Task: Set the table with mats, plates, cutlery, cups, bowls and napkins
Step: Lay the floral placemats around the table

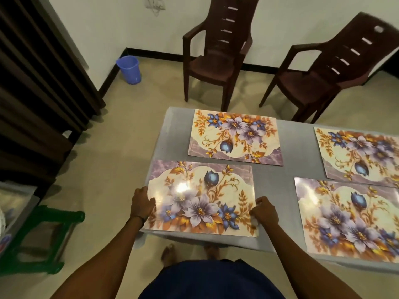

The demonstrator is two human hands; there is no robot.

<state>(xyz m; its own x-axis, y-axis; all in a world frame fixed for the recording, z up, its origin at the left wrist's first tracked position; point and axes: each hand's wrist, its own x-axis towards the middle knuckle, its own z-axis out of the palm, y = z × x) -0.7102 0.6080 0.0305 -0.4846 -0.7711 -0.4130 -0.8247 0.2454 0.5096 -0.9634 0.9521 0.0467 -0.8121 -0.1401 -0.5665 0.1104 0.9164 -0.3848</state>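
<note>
While my left hand (pixel 142 203) and right hand (pixel 264 210) each pinch a side edge of the near-left mat (pixel 200 197) on the table (pixel 172 126), three other mats (pixel 235 137) lie flat, so I judge that plates, cutlery, cups, bowls and napkins all remain.

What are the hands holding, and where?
Both hold the near-left flowered mat: the left hand grips its left edge, the right hand its right edge.
</note>
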